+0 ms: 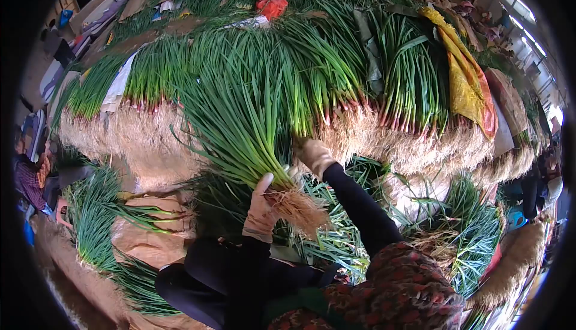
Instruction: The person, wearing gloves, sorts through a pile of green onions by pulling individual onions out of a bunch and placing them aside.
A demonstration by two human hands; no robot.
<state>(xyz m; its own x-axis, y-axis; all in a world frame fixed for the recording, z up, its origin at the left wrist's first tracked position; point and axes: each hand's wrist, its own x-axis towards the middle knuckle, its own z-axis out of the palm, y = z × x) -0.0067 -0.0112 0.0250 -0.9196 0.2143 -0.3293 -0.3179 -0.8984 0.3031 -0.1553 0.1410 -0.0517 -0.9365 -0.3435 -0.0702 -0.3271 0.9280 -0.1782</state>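
My left hand (260,209), in a pale glove, is wrapped round a thick bunch of spring onions (255,156) just above its roots. The long green leaves fan up and away to the left. A tangle of tan roots (300,210) hangs out to the right of my thumb. My right hand (314,157), also gloved, is closed at the front of the big pile, around the lower stems of some spring onions (303,114). Its fingertips are partly hidden by the stems and roots.
The heap of spring onions (414,84) has a hanging fringe of roots (150,138). A yellow-orange sack (468,78) and a red bag (272,7) lie on it. Loose spring onions (90,216) lie left and right of my legs. Other people (33,177) sit at the far sides.
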